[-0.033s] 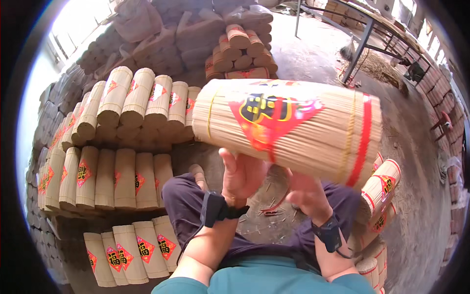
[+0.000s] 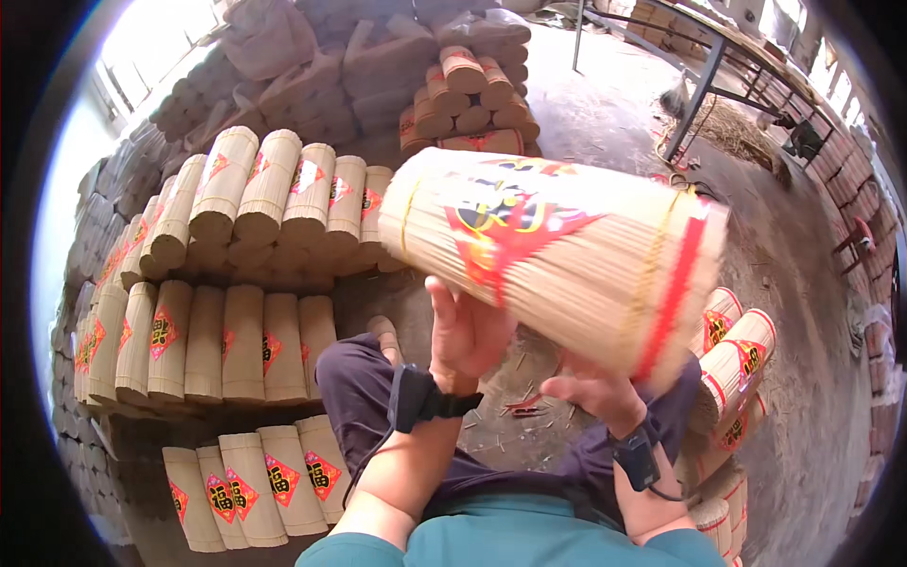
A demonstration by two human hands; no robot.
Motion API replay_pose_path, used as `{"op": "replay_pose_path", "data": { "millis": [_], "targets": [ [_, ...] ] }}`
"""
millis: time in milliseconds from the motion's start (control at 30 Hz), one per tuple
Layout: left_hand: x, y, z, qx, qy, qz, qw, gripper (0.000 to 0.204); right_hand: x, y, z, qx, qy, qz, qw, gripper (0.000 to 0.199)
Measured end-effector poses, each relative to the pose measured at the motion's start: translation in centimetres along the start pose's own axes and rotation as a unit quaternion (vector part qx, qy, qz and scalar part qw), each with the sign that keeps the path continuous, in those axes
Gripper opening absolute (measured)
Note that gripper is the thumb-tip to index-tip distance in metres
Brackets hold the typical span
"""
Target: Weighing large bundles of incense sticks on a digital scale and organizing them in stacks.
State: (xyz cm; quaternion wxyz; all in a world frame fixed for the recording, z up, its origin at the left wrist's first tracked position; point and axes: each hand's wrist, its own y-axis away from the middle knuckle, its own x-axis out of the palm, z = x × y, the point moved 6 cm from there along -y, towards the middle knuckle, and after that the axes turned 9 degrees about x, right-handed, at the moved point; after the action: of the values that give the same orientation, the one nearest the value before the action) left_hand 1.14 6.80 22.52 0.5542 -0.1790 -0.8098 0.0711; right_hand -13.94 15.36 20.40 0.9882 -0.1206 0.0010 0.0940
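One tan cylindrical bundle [image 2: 567,274] of thin sticks — red-banded at one end, the other lacking it — borne from beneath by my loosely spread left grip [image 2: 472,335] and right grip [image 2: 600,389], fingertips hidden.

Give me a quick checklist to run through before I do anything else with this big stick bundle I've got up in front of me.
1. Both hands at the bundle: ok; the left hand and right hand both reach in at its near side.
2. Firm grip: cannot tell; the bundle hides most of the fingers.
3. Bundle straight across the view: not ok; it slants, with its right end nearer your body.
4. Red band on: ok; it wraps the right end.
5. Label in sight: ok, though blurred.
6. Floor between your knees free of scraps: not ok; small bits lie scattered there.
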Motion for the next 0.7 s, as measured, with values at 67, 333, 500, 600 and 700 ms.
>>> {"op": "replay_pose_path", "data": {
  "millis": [67, 333, 500, 600, 700],
  "targets": [
    [-2.5, -0.7, 0.2, -0.069, 0.1, -0.05, 0.991, 0.086, -0.2, 0.0, -1.0, 0.138, 0.016, 0.023, 0.99, 0.068],
    [-9.0, 1.5, 0.1, -0.149, 0.095, -0.051, 0.983, 0.081, -2.4, -5.9, -6.9, 0.341, -0.353, 0.057, 0.869, 0.073],
    [-10.2, 2.2, 1.4, -0.248, 0.037, -0.115, 0.961, 0.075, 0.9, -7.4, -7.8, 0.316, -0.439, 0.139, 0.83, 0.082],
    [-11.5, 2.1, 0.9, -0.301, 0.016, -0.127, 0.945, 0.076, 2.0, -7.0, -9.6, 0.302, -0.467, 0.096, 0.826, 0.083],
    [-14.3, 2.0, 0.8, -0.332, -0.038, -0.129, 0.934, 0.077, 2.1, -6.6, -12.2, 0.306, -0.457, 0.064, 0.833, 0.084]
  ]
}}
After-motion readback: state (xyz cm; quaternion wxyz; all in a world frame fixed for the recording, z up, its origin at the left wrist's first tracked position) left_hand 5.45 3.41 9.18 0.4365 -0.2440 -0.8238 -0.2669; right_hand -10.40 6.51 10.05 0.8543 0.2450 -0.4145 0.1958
